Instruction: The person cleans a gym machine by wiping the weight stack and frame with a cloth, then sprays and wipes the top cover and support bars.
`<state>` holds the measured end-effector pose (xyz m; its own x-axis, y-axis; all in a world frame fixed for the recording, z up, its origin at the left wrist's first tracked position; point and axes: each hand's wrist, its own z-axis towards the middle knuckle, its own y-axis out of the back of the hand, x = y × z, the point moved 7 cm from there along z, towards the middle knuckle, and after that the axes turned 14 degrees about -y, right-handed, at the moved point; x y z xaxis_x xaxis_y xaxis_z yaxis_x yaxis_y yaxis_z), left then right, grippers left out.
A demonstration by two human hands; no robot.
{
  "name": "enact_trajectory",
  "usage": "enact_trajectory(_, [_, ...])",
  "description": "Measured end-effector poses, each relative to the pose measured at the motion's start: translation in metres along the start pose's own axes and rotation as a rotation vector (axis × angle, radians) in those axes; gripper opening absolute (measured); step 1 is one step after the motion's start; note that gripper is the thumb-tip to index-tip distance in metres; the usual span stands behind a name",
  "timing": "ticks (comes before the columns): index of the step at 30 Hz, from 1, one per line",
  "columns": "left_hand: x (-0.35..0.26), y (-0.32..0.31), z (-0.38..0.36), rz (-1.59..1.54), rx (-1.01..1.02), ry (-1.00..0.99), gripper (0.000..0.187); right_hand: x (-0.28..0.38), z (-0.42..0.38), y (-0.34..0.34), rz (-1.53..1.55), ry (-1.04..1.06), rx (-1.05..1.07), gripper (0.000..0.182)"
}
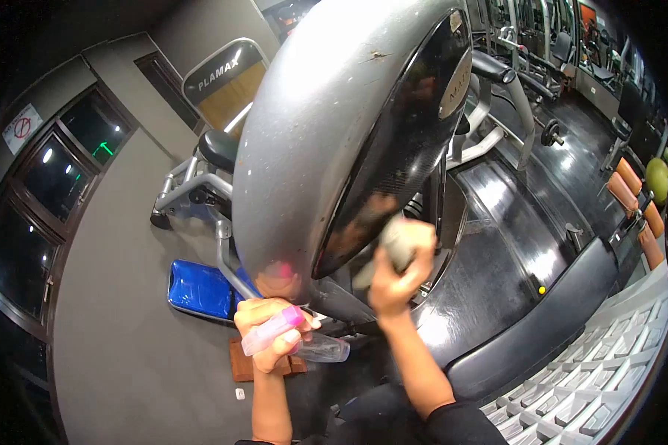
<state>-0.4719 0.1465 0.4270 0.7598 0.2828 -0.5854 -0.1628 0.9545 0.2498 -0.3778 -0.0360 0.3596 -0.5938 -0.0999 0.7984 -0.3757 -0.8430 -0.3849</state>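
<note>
In my left hand (266, 326) is a clear bottle (325, 348) with a pink top (293, 317), my fingers wrapped round it. My right hand (401, 278) holds a pale cloth (404, 241), slightly blurred, close to the black panel (393, 174) of a large machine. The machine's grey curved cover (304, 141) rises in front of me, with scuffs on its surface. My left hand is just below the cover's lower end. Whether the cloth touches the panel, I cannot tell.
A blue pad (200, 288) lies to the left, near metal machine frames. A long black padded bench (534, 319) and a white lattice (586, 371) are at the right. Brown blocks (245, 361) sit on the floor below my left hand.
</note>
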Motion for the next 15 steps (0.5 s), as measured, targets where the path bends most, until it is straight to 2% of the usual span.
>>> enact_trajectory(1, [-0.003,-0.002,0.003,0.026,0.003,0.011,0.034,0.004,-0.017,-0.004,0.079,0.12,0.078,0.031])
enact_trajectory(2, [-0.003,-0.001,0.003,0.028,0.003,0.012,0.034,0.005,-0.037,-0.01,0.088,0.145,0.177,0.037])
enact_trajectory(4, [-0.001,0.001,0.0,0.027,0.004,0.047,0.034,0.019,-0.056,-0.021,0.008,0.246,0.352,0.033])
enact_trajectory(6, [-0.003,-0.002,0.003,0.026,0.007,0.03,0.032,0.02,-0.044,-0.015,-0.083,0.326,0.392,0.031])
enact_trajectory(7, [-0.006,-0.003,0.005,0.059,-0.016,0.001,0.032,0.019,-0.031,-0.009,-0.035,0.376,0.332,0.036])
enact_trajectory(10, [-0.009,-0.003,0.005,0.124,-0.071,-0.039,0.033,0.019,0.018,0.007,-0.104,0.182,0.155,0.041])
enact_trajectory(12, [-0.007,-0.001,0.002,0.065,-0.125,-0.039,0.034,0.026,0.023,0.007,-0.155,0.157,0.108,0.04])
enact_trajectory(13, [-0.006,0.0,0.001,0.048,-0.137,-0.031,0.035,0.025,0.016,0.005,-0.109,0.154,0.145,0.044])
enact_trajectory(15, [-0.006,0.001,0.0,0.032,-0.146,-0.037,0.035,0.032,-0.01,-0.005,-0.012,0.242,0.29,0.04])
